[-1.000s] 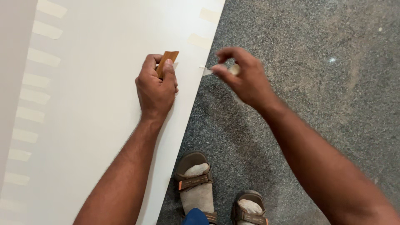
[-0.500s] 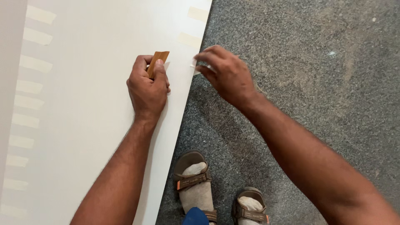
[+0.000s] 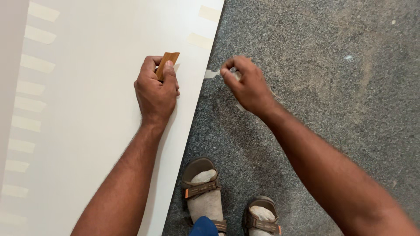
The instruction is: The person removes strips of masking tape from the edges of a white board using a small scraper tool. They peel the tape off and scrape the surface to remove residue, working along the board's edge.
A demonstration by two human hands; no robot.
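My left hand [image 3: 155,91] rests on a large white board [image 3: 87,109], fist closed around a small flat brown wooden block [image 3: 167,63] that sticks out above the thumb. My right hand [image 3: 246,85] hovers past the board's right edge, over the floor, fingers pinched on a strip of pale tape [image 3: 212,74] that runs back to the board's edge. Crumpled tape shows inside the fingers of that hand.
Pale tape strips [image 3: 27,89] line the board's left edge, and two more strips [image 3: 200,41] sit near its top right edge. A speckled grey floor [image 3: 332,74] lies to the right. My feet in brown sandals [image 3: 203,188] and light socks stand below.
My right hand first moved in to the board's edge, then drew back to the right with a tape strip pinched in it. My left hand kept its grip on the block.
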